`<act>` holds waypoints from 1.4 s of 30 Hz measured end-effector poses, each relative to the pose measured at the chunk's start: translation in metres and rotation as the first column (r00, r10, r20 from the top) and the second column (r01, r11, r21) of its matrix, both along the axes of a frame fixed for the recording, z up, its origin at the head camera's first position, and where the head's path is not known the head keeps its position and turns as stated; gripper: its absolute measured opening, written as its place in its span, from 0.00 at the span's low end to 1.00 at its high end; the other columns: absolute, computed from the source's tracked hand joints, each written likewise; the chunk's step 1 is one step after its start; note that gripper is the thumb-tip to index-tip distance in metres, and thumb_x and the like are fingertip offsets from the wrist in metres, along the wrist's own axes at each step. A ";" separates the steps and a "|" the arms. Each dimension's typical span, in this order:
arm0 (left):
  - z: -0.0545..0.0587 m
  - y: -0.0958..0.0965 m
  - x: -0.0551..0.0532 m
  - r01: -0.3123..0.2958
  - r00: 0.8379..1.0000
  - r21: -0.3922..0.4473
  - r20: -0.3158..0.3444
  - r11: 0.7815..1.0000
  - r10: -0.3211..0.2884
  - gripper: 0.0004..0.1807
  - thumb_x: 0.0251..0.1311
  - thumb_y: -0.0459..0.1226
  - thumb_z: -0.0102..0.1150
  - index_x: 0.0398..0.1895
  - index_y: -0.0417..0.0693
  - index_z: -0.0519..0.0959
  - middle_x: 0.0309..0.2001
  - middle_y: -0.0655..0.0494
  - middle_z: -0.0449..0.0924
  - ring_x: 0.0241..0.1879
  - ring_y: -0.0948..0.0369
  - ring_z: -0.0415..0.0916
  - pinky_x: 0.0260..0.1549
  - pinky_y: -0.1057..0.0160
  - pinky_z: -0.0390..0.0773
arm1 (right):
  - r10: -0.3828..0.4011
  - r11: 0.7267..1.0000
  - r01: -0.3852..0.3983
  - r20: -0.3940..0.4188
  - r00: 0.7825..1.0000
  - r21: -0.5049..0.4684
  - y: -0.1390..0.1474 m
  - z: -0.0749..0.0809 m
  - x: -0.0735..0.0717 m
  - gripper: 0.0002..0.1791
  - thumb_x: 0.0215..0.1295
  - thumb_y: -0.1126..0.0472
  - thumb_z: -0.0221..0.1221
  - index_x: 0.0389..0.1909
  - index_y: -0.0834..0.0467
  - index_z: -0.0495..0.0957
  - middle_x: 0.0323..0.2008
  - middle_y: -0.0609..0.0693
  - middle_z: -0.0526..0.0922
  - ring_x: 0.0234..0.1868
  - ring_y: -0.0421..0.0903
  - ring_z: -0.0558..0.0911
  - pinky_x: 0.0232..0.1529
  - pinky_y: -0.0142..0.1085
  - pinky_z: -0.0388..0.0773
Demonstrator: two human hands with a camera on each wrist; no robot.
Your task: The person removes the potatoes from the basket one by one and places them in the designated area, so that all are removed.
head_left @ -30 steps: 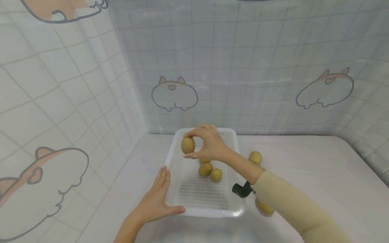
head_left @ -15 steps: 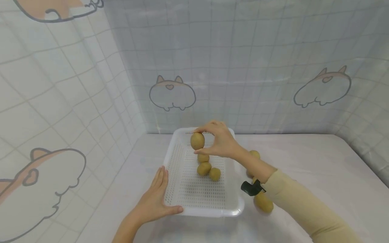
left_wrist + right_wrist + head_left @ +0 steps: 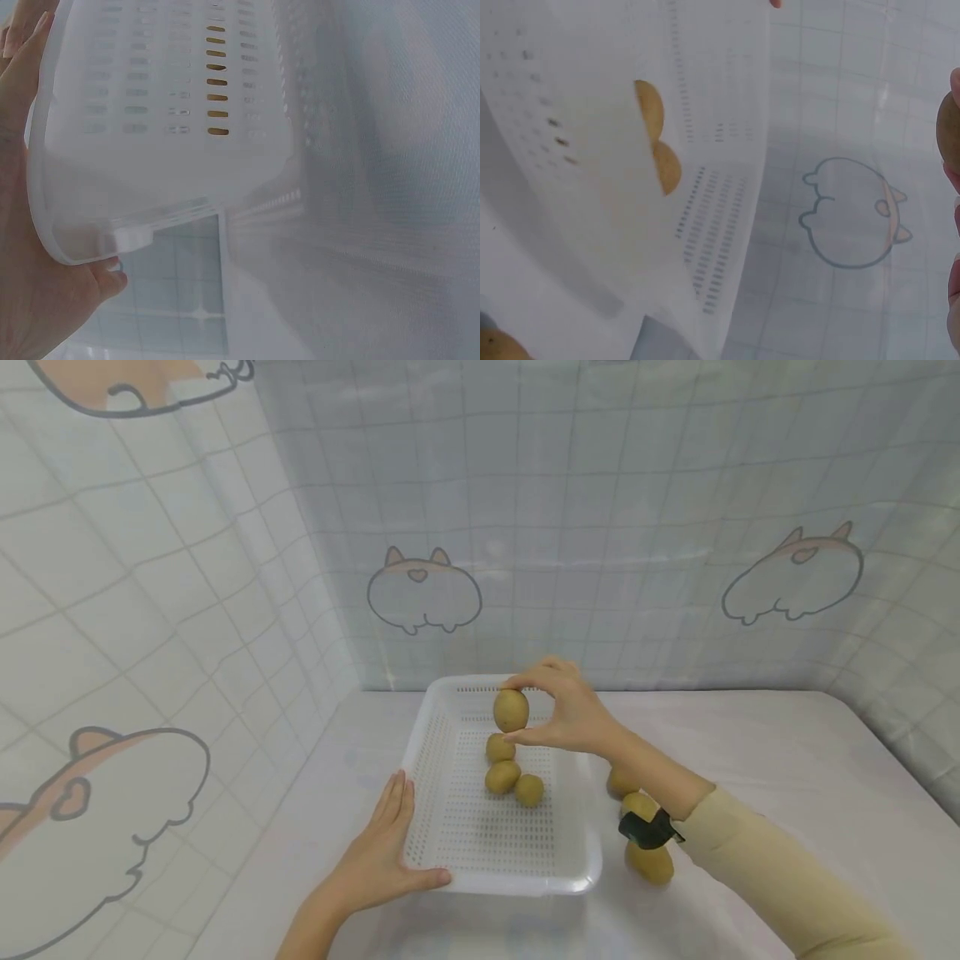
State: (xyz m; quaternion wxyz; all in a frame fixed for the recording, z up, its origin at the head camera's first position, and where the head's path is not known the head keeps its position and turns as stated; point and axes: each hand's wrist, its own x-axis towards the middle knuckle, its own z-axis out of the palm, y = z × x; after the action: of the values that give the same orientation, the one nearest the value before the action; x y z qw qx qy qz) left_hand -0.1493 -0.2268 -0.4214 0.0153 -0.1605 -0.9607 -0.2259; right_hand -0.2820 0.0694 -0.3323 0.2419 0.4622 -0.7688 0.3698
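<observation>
My right hand (image 3: 573, 718) pinches a yellow-brown potato (image 3: 512, 710) between thumb and fingers, above the far part of a white perforated plastic basket (image 3: 487, 843). At the edge of the right wrist view, that potato (image 3: 949, 135) is partly cut off. Inside the basket lie three more potatoes (image 3: 502, 777) close together, just right of its middle. My left hand (image 3: 375, 860) rests on the basket's near left corner, fingers straight along the left side and thumb along the front rim. The left wrist view has this hand (image 3: 37, 292) against the basket wall (image 3: 150, 172).
Right of the basket, several potatoes (image 3: 651, 862) lie on the white cloth-covered table (image 3: 750, 760), partly behind my right arm. A dark wrist device (image 3: 647, 828) hangs below the right forearm. Behind and at the sides stand checked curtains (image 3: 600, 568) with cartoon animals.
My right hand has carried the potato rightward over the basket, uncovering a potato lying inside it. My left hand stays at the basket's corner.
</observation>
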 end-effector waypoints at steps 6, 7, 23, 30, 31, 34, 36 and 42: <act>0.000 -0.001 -0.001 -0.005 1.000 -0.002 -0.001 1.000 0.005 0.73 0.38 0.70 0.65 0.72 0.26 0.42 0.75 0.36 0.29 0.74 0.42 0.30 0.67 0.43 0.47 | -0.013 1.000 0.013 -0.011 1.000 0.011 0.013 0.000 0.001 0.32 0.36 0.52 0.79 0.47 0.53 0.82 0.43 0.42 0.84 0.47 0.43 0.72 0.54 0.52 0.60; 0.000 -0.001 -0.001 -0.006 1.000 -0.005 0.001 1.000 0.006 0.73 0.39 0.70 0.65 0.72 0.26 0.42 0.75 0.36 0.29 0.74 0.43 0.29 0.67 0.43 0.47 | -0.016 1.000 0.016 -0.010 1.000 0.013 0.015 0.000 0.002 0.32 0.36 0.52 0.79 0.47 0.53 0.82 0.43 0.42 0.84 0.47 0.43 0.72 0.54 0.52 0.60; 0.000 -0.003 0.000 -0.006 1.000 -0.009 0.020 1.000 0.007 0.74 0.39 0.71 0.64 0.72 0.26 0.41 0.74 0.36 0.27 0.74 0.44 0.27 0.67 0.44 0.46 | -0.052 0.997 0.051 0.005 0.999 0.065 0.048 0.001 0.005 0.32 0.36 0.52 0.80 0.48 0.52 0.82 0.43 0.40 0.84 0.48 0.43 0.73 0.54 0.53 0.59; 0.001 -0.002 0.001 0.001 0.999 0.000 0.032 1.000 -0.001 0.74 0.39 0.70 0.64 0.72 0.26 0.40 0.74 0.36 0.26 0.74 0.43 0.27 0.67 0.42 0.46 | -0.089 0.993 0.090 -0.009 0.996 0.074 0.066 -0.001 0.005 0.32 0.34 0.52 0.80 0.46 0.52 0.83 0.41 0.41 0.84 0.47 0.43 0.73 0.54 0.53 0.58; 0.001 -0.002 0.001 0.001 0.999 0.001 0.034 1.000 -0.001 0.74 0.39 0.70 0.64 0.72 0.26 0.40 0.74 0.36 0.26 0.74 0.43 0.27 0.67 0.42 0.46 | -0.095 0.993 0.095 -0.010 0.995 0.076 0.068 -0.002 0.005 0.32 0.34 0.52 0.80 0.46 0.52 0.83 0.41 0.41 0.84 0.47 0.43 0.73 0.54 0.53 0.58; 0.002 -0.002 0.001 0.000 0.999 0.006 0.036 1.000 0.000 0.74 0.39 0.70 0.64 0.72 0.27 0.40 0.74 0.36 0.26 0.74 0.44 0.26 0.67 0.42 0.46 | -0.114 0.990 0.114 -0.008 0.993 0.078 0.076 -0.005 0.005 0.32 0.33 0.53 0.80 0.45 0.52 0.83 0.41 0.42 0.84 0.47 0.44 0.72 0.54 0.53 0.58; 0.002 -0.001 0.001 -0.002 0.999 0.006 0.036 1.000 0.002 0.74 0.39 0.70 0.64 0.72 0.27 0.40 0.74 0.36 0.26 0.74 0.44 0.26 0.67 0.42 0.45 | -0.125 0.989 0.125 -0.008 0.992 0.078 0.081 -0.006 0.006 0.32 0.33 0.53 0.81 0.46 0.53 0.83 0.41 0.42 0.84 0.47 0.44 0.72 0.54 0.53 0.58; 0.001 0.000 0.001 -0.003 1.000 0.010 0.031 1.000 0.003 0.74 0.39 0.70 0.65 0.72 0.27 0.40 0.74 0.36 0.26 0.74 0.44 0.26 0.67 0.42 0.46 | -0.142 0.985 0.143 -0.016 0.990 0.098 0.096 -0.010 0.005 0.32 0.32 0.54 0.81 0.45 0.53 0.83 0.41 0.43 0.84 0.47 0.44 0.71 0.52 0.53 0.58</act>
State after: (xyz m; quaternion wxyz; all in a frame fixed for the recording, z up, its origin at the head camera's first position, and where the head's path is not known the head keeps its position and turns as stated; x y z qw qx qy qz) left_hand -0.1479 -0.2269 -0.4201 0.0015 -0.1553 -0.9599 -0.2332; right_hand -0.2770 0.1649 -0.3426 0.2479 0.4190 -0.8162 0.3111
